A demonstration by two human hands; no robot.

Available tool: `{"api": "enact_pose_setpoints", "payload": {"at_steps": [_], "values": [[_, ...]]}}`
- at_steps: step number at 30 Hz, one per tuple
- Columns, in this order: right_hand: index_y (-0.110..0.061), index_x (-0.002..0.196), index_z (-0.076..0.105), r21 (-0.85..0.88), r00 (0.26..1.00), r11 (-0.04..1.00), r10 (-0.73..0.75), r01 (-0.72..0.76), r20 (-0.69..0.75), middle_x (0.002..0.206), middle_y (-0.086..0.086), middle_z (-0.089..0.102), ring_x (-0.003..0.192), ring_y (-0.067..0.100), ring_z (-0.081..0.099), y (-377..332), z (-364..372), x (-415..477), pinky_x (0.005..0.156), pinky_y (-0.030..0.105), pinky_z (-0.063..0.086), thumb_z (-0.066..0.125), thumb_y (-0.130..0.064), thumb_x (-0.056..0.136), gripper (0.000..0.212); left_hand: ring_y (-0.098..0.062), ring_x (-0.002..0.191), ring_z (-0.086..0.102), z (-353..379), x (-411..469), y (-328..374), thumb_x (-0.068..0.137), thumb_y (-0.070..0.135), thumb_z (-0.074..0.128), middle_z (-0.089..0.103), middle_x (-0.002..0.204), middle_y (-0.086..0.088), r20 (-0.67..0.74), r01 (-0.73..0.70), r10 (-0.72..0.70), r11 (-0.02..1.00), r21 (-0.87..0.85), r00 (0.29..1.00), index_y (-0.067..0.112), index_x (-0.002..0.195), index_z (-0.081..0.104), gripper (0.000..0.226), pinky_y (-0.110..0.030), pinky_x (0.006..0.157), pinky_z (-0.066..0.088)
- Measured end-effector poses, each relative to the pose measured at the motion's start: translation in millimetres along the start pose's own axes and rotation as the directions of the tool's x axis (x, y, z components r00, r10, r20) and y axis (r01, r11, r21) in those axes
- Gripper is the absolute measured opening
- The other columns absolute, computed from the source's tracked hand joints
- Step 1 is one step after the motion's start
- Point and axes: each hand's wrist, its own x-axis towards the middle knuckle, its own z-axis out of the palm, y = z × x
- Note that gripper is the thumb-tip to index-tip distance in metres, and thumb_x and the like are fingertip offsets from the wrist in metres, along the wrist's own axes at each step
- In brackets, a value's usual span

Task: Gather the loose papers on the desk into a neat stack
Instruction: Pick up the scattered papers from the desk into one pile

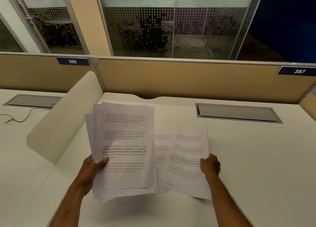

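Note:
My left hand (92,168) grips a fanned bundle of several printed white sheets (124,146) by its left edge, thumb on top, holding it up off the white desk (248,158). My right hand (210,165) pinches the right edge of another printed sheet (188,160), which is lifted and slightly curled just right of the bundle. A further sheet (160,151) lies flat on the desk between the two, partly hidden under both.
A curved cream divider (63,124) rises at the left of the desk. A grey cable flap (237,113) is set into the desk at the back right. Tan partition panels (188,78) labelled 386 and 387 close the back. A loose cable (22,117) lies on the neighbouring desk.

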Motion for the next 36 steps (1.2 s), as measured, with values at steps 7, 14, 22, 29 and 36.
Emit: {"api": "enact_pose_setpoints", "payload": {"at_steps": [7, 14, 22, 29, 36], "values": [[-0.021, 0.103, 0.070, 0.548, 0.931, 0.788, -0.362, 0.280, 0.045, 0.102, 0.006, 0.075, 0.084, 0.022, 0.071, -48, -121, -23, 0.076, 0.033, 0.058, 0.063, -0.011, 0.094, 0.015, -0.040, 0.093, 0.076, 18, 8, 10, 0.089, 0.006, 0.066, 0.078, 0.108, -0.017, 0.043, -0.030, 0.032, 0.999, -0.032, 0.999, 0.011, 0.114, 0.067, 0.025, -0.044, 0.070, 0.064], [-0.009, 0.112, 0.070, 0.666, 0.795, 0.722, -0.509, 0.185, 0.330, 0.104, 0.008, 0.079, 0.090, 0.025, 0.077, -82, -81, -56, 0.078, 0.035, 0.063, 0.066, -0.016, 0.091, 0.022, -0.041, 0.096, 0.075, 51, 11, 19, 0.088, 0.009, 0.068, 0.077, 0.111, -0.018, 0.144, -0.041, 0.043, 0.999, -0.019, 0.989, 0.007, 0.121, 0.063, 0.034, -0.047, 0.074, 0.064], [-0.030, 0.130, 0.048, 0.654, 0.778, 0.735, -0.514, 0.181, 0.362, 0.129, 0.002, 0.066, 0.106, 0.023, 0.071, -77, -3, -70, 0.088, 0.041, 0.060, 0.070, -0.022, 0.090, 0.047, -0.037, 0.096, 0.074, 84, 3, 18, 0.087, 0.035, 0.064, 0.080, 0.094, -0.008, 0.167, -0.107, 0.097, 0.993, 0.052, 0.981, 0.010, 0.112, 0.065, 0.036, -0.034, 0.067, 0.064], [-0.028, 0.141, 0.043, 0.589, 0.771, 0.753, -0.550, 0.292, 0.321, 0.135, 0.002, 0.061, 0.112, 0.027, 0.067, -76, -1, -80, 0.091, 0.052, 0.058, 0.064, -0.018, 0.094, 0.053, -0.036, 0.105, 0.073, 94, -6, 16, 0.094, 0.049, 0.059, 0.075, 0.119, -0.011, 0.181, 0.028, -0.015, 0.997, -0.068, 0.983, 0.023, 0.126, 0.066, 0.042, -0.051, 0.080, 0.062], [-0.023, 0.139, 0.050, 0.521, 0.786, 0.808, -0.502, 0.277, 0.360, 0.130, 0.006, 0.065, 0.111, 0.023, 0.066, -71, 2, -55, 0.085, 0.034, 0.055, 0.060, -0.033, 0.096, 0.045, -0.033, 0.096, 0.076, 74, -15, 19, 0.088, 0.005, 0.069, 0.078, 0.111, -0.012, 0.079, -0.061, 0.060, 0.998, 0.020, 0.995, 0.012, 0.124, 0.062, 0.037, -0.039, 0.073, 0.064]]}}
